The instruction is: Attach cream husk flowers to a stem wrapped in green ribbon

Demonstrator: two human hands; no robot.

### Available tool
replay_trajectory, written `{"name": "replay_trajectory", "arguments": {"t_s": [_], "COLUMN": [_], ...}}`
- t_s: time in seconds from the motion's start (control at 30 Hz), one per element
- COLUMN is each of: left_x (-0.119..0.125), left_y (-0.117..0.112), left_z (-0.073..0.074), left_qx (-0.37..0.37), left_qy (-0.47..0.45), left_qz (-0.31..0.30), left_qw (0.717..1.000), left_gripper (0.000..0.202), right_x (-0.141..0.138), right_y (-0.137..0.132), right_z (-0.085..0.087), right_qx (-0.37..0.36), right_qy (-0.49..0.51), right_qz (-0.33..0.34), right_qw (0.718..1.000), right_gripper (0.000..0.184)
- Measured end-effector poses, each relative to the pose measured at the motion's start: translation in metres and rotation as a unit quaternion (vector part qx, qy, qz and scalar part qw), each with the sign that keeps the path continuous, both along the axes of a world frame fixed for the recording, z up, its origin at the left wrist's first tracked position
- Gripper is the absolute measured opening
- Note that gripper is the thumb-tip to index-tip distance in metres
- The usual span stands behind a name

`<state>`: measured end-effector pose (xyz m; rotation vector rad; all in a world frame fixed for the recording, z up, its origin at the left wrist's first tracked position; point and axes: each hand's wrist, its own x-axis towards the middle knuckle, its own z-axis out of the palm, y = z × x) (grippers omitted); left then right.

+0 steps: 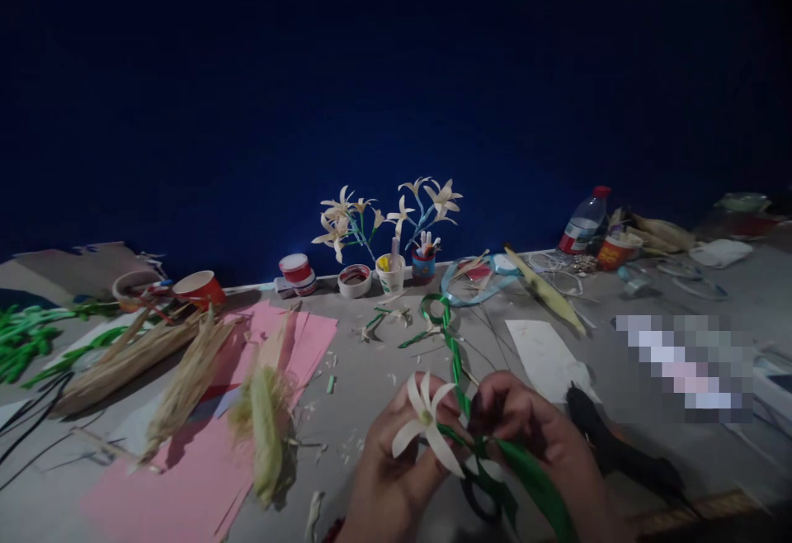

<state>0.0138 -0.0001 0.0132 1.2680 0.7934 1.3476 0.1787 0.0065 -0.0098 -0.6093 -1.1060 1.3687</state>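
Note:
My left hand (387, 469) is closed around a white artificial flower (424, 418) with slim pointed petals, which faces up toward me. Close against it, my right hand (538, 423) pinches a green ribbon (537, 483) beside the flower's stem. The ribbon runs down over the right palm, and a twisted length of it stretches away across the table. More white petals show just below the fingers. A dark loop (486, 503), partly covered by ribbon, lies under the hands; I cannot tell what it belongs to. The right fingertips are in shadow.
Corn husks (191, 386) and pink paper (167, 477) cover the left side. White flowers on stems (362, 225) stand among small tubs at the back. A black glue-gun-shaped tool (631, 448) lies right of my hands, near white paper (544, 353). A bottle (582, 225) stands back right.

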Motion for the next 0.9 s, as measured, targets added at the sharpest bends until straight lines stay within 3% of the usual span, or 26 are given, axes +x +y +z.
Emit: {"name": "replay_trajectory", "arguments": {"t_s": [0.2,0.37,0.53,0.7,0.9], "left_x": [-0.006,-0.006,-0.005,-0.005,-0.009], "left_y": [0.001,0.004,0.012,0.014,0.016], "left_z": [0.005,0.006,0.003,-0.003,-0.002], "left_qx": [-0.034,-0.023,0.032,-0.009,-0.067], "left_qy": [-0.046,-0.067,-0.065,-0.104,-0.074], "left_qz": [-0.110,-0.136,-0.124,-0.135,-0.153], "left_qw": [0.992,0.988,0.990,0.985,0.983], "left_gripper": [0.021,0.013,0.012,0.014,0.026], "right_x": [-0.008,-0.014,-0.020,-0.025,-0.028], "right_y": [-0.002,-0.007,-0.006,-0.005,-0.003], "right_z": [0.009,0.013,0.009,0.003,0.000], "right_qx": [-0.146,-0.252,-0.282,-0.306,-0.301], "right_qy": [0.080,0.113,0.147,0.151,0.160], "right_qz": [0.063,0.138,0.196,0.236,0.269], "right_qw": [0.984,0.951,0.928,0.910,0.901], "right_gripper": [0.027,0.028,0.030,0.024,0.032]}}
